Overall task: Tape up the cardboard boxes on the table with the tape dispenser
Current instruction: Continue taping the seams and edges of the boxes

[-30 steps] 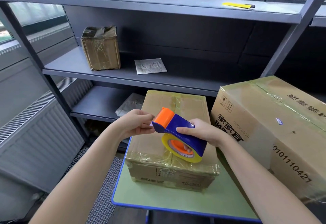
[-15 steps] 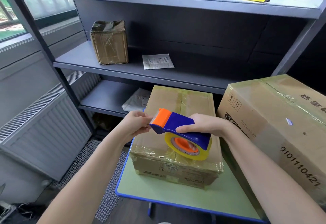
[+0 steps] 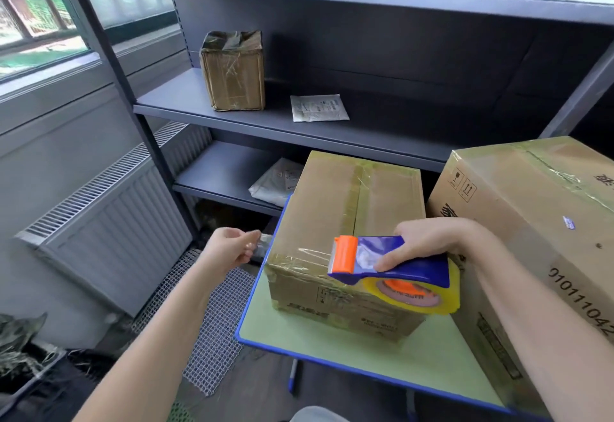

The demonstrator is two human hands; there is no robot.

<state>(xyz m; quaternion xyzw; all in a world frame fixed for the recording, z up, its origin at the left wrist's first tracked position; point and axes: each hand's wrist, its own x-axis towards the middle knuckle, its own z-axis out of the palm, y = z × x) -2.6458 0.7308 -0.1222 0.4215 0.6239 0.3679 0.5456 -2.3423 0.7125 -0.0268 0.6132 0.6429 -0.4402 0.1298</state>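
Right grip (image 3: pixel 432 242) tight round tape dispenser (image 3: pixel 392 265) over box (image 3: pixel 349 202); left grip (image 3: pixel 232 245) pinching tape end (image 3: pixel 264 244)

Left hand (image 3: pixel 229 249) drawn leftward off tape dispenser (image 3: pixel 392 265), clear tape strip (image 3: pixel 312 253) now stretched between them

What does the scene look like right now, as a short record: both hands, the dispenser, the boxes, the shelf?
left hand: pinches the tape end, left of the smaller box
right hand: grips the tape dispenser above that box's near edge
smaller box: on the green table, top seam taped
larger box: to its right, taped along the top
shelf: wrapped carton and paper packet
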